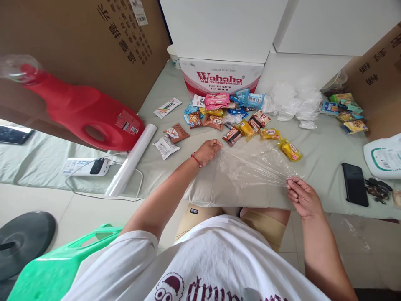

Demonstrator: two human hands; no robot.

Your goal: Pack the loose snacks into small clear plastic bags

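Observation:
A clear plastic bag [250, 165] is stretched between my two hands above the front of the table. My left hand [208, 152] pinches its upper left corner, fingers closed. Further right and lower, my right hand [301, 195] grips the gathered right end of the film. Just beyond the bag lie yellow-wrapped snacks [290, 150] and a brown snack packet [232, 136]. A heap of small packets, with a pink wafer packet [217, 100] on top, sits behind them. To the left of my left hand are a silver packet [166, 146] and a brown one [177, 133].
A white Wahaha box [221, 67] stands at the back. Bundled clear bags [286, 100] lie right of the heap. A red jug [90, 110], a plastic roll [131, 161] and a power bank [84, 166] are left; a phone [355, 184], keys [377, 190] and a white bottle [384, 156] right.

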